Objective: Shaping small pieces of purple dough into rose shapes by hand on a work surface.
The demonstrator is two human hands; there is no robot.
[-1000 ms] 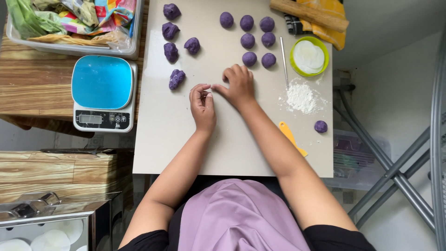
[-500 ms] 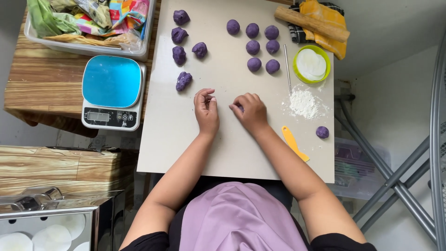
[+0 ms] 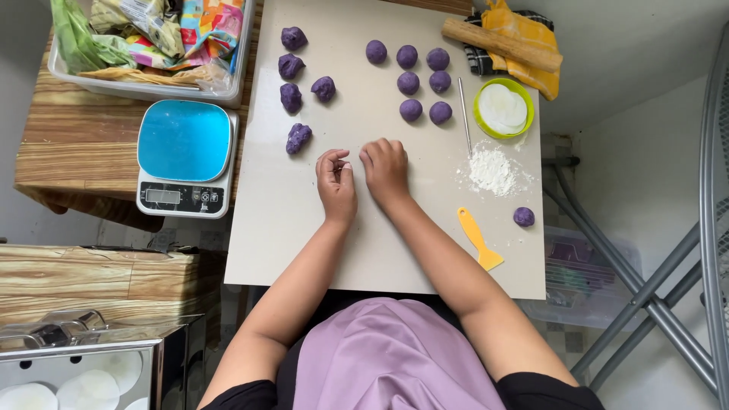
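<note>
Purple dough lump (image 3: 298, 137) lies untouched while both hands (image 3: 363, 176) (curled, seemingly empty) have drawn closer together.

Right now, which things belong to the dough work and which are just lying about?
In use: left hand, right hand, purple dough balls, rough purple lumps, flour pile, board.

Lying about: scale, yellow scraper, tray of packets, rolling pin.

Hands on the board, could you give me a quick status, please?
Left hand and right hand side by side on board, fingers curled. Nearest purple dough lump untouched. Nothing between.
</note>
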